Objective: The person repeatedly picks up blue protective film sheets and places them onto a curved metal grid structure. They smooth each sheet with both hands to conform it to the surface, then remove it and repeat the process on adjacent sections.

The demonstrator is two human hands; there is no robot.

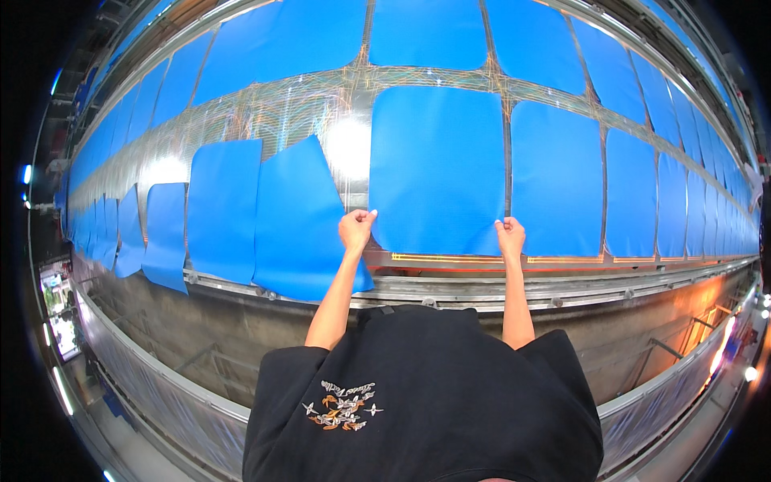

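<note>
Before me a blue sheet with rounded corners lies on a long table covered with fine coloured lines. My left hand is closed in a pinch at the sheet's lower left edge. At its lower right edge, the fingers of my right hand pinch likewise. Just left of my left hand, another blue sheet sits askew, its lower part hanging past the table's near edge. To the right, a neighbouring blue sheet lies flat, with a narrow dark gap between it and the held one.
A metal rail runs along the table's near side. More skewed blue sheets overlap the near edge at left. A far row of blue sheets lies flat. Orange light glows under the table at right.
</note>
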